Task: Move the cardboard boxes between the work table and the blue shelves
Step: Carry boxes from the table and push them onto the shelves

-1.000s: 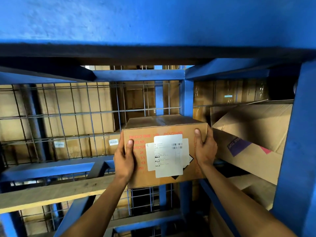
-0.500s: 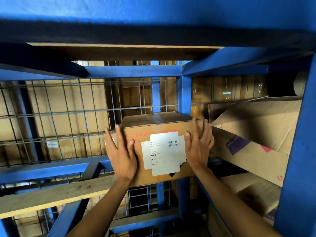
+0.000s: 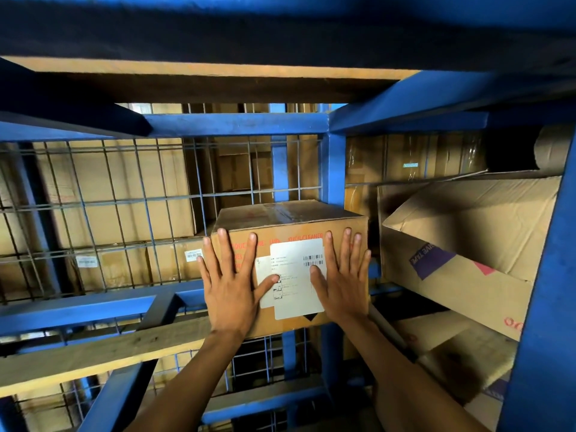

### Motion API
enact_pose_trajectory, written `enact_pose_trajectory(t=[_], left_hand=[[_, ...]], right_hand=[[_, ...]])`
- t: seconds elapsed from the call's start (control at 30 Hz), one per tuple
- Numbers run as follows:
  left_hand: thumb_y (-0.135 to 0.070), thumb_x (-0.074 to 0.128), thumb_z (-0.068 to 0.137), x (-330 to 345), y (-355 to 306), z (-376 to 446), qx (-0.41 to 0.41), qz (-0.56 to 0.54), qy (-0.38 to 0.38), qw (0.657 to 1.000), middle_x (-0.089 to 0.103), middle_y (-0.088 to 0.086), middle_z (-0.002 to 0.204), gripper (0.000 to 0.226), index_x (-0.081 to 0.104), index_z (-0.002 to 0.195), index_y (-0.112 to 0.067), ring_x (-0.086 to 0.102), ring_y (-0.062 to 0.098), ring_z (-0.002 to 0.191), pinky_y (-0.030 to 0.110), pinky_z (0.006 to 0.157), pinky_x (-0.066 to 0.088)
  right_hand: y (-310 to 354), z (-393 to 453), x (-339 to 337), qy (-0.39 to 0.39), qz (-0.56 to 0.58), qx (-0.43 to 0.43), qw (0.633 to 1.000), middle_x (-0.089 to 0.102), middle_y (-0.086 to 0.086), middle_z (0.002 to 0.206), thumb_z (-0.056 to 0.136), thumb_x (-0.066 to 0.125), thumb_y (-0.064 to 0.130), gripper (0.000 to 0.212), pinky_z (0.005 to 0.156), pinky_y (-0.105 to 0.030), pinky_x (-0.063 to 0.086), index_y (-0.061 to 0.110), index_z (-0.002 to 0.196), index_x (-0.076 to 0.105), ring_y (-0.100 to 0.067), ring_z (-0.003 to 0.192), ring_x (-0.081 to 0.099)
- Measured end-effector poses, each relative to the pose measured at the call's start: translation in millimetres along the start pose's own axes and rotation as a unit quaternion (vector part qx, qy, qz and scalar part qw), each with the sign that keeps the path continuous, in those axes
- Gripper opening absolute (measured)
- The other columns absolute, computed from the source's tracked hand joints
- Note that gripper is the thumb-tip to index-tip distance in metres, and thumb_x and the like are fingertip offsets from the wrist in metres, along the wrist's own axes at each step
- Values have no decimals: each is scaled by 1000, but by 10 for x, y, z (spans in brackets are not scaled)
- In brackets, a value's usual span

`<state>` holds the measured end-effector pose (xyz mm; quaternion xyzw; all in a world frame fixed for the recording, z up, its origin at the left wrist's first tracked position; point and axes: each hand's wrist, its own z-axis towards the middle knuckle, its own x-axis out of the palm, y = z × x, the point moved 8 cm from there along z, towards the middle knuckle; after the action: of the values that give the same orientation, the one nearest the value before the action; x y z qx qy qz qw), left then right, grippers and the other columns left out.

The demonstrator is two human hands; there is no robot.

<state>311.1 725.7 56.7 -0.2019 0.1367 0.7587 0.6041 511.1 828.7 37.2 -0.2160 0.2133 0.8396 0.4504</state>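
Two bare hands press flat against the near face of a sealed cardboard box [image 3: 290, 241] that sits on a wooden shelf board [image 3: 93, 353] inside the blue shelves [image 3: 335, 169]. The left hand [image 3: 232, 286] lies at about 8 o'clock on that face, and the right hand [image 3: 341, 283] at about 4 o'clock. On both, the fingers are straight, spread and pointing up. Neither hand curls around an edge, so nothing is gripped; the palms only push. Between the hands is a white shipping label [image 3: 294, 275], and both thumbs rest on it.

Seen from the hands, the box lies straight ahead, toward 12 o'clock, deeper into the bay. Its long side appears to run left to right, square to the push. Both hands are equally close to it and at matching height, so the force looks balanced. The near bottom edge seems to hang slightly past the board, which suggests the box is not yet fully seated.

At 3 o'clock, just beside the box, a larger open carton [image 3: 467, 241] leans tilted. Behind, at 12 o'clock, a wire mesh panel [image 3: 124, 194] backs the bay, with more stacked cartons [image 3: 103, 182] beyond it.
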Motion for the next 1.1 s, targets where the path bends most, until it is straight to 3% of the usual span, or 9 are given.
enact_pose_trajectory(t=[0.2,0.37,0.43,0.63,0.8,0.87,0.9,1.0,1.1], left_hand=[[-79,27,85,-14,-26,11,-8,21,41,999,-10,20,163,88,8,157,-32,-8,45,148,63,116,17],[-79,28,86,-87,-46,-18,-33,26,92,995,-20,17,161,88,-2,156,-35,-19,43,147,64,116,11],[-78,31,86,-119,-51,-24,-42,20,117,992,-27,15,159,89,-9,155,-37,-26,40,145,65,116,7],[-72,45,87,-379,-152,-107,-57,-59,118,990,-33,10,158,91,-10,154,-42,-30,36,144,68,114,-2],[-66,42,91,-680,-442,-309,-15,-161,104,981,-21,14,162,83,-4,155,-42,-22,36,148,64,117,-1],[-60,45,92,-814,-628,-415,24,-204,94,974,-12,17,163,80,4,156,-38,-14,39,149,63,117,5],[-58,47,91,-872,-699,-462,33,-230,94,968,-8,18,164,79,8,156,-37,-11,40,149,62,116,7],[-50,55,89,-1102,-947,-684,62,-318,117,939,4,17,164,76,20,155,-34,0,41,149,60,117,12],[-40,61,90,-1438,-1294,-986,112,-395,126,903,17,16,161,72,27,153,-30,11,41,148,58,116,21]], right_hand=[[5,9,-5,26,0,-3,1000,4,-18,166,102,14,58,70,122,-58,8,22,160,-4,-40,153,6],[-55,1,30,86,17,-13,996,-32,-7,161,98,3,65,71,123,-55,-8,33,152,-29,-30,151,-26],[-61,7,2,104,18,-13,994,-35,-6,160,97,5,65,72,122,-55,-10,34,150,-32,-28,149,-31],[56,-121,-277,113,126,30,985,-23,-1,166,98,18,64,74,124,-52,-5,35,156,-16,-22,152,-22],[86,-592,-795,115,261,64,956,-28,32,156,100,35,62,72,121,-38,9,54,151,-16,1,150,-13],[92,-836,-1103,103,295,83,946,-13,39,155,102,39,56,66,121,-26,11,64,146,-9,14,145,-5],[102,-940,-1236,99,306,91,943,1,30,159,102,41,52,64,121,-22,13,62,147,-3,12,145,2],[97,-1383,-1723,46,265,137,953,28,3,157,103,41,49,62,117,-14,18,34,158,16,4,143,25],[102,-1891,-2333,-32,208,181,961,45,-2,143,102,40,48,57,115,-24,31,26,154,31,-1,132,43]])
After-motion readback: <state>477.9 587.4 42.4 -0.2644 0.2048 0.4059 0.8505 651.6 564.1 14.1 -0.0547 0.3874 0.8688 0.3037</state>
